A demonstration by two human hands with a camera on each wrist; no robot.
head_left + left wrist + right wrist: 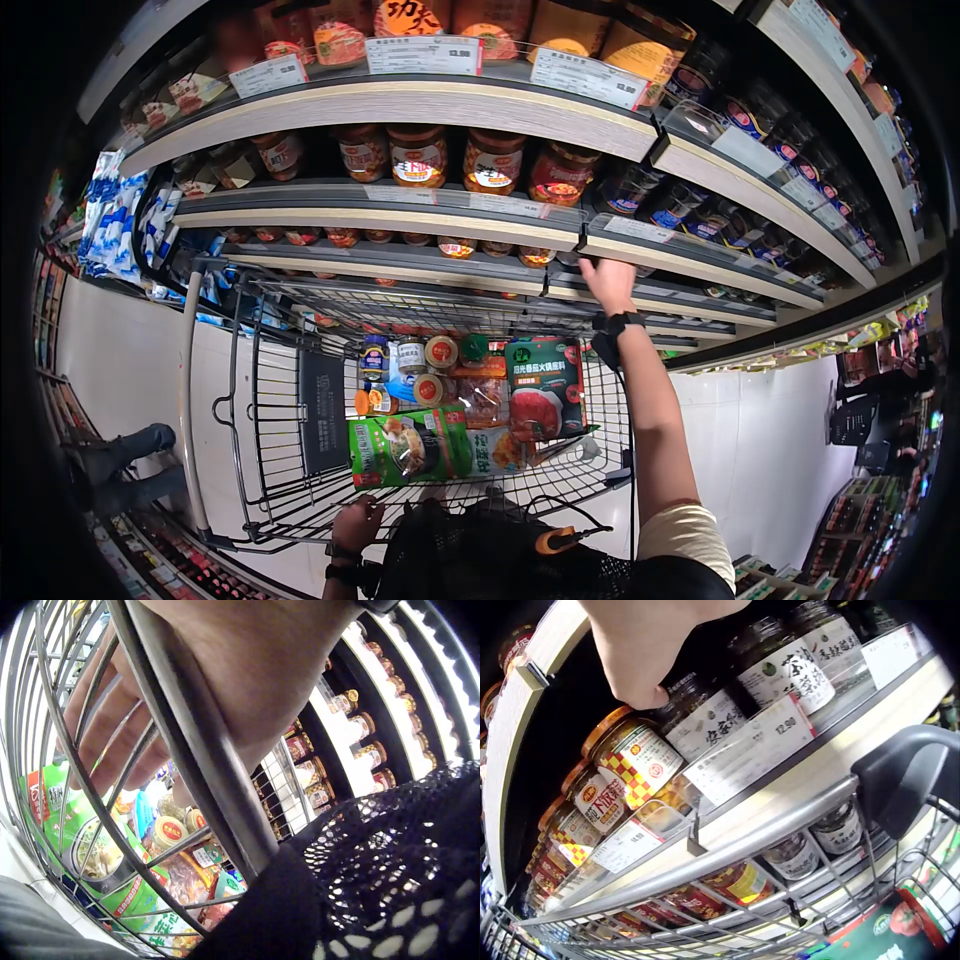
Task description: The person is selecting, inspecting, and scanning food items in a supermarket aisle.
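Observation:
My left hand [355, 522] [247, 667] grips the handle bar [202, 750] of a wire shopping cart [188, 380], fingers curled over its far side. My right hand [607, 282] [645, 645] reaches up to a middle shelf [640, 250]. Its fingertips touch the top of a dark jar with a white label [705, 720]; whether they close round it is hidden. Beside that jar stands a jar with a red and yellow checked label [634, 761]. In the cart lie a green packet [420, 445], a red and green packet [543, 385] and several small jars [410, 355].
Shelves of sauce jars [430, 155] with price tags [750, 750] fill the wall ahead. The cart's front rail [705, 862] stands close under the shelf. A black mesh bag [470, 550] [375, 885] hangs at my front. Another person's legs [120, 460] are at the left.

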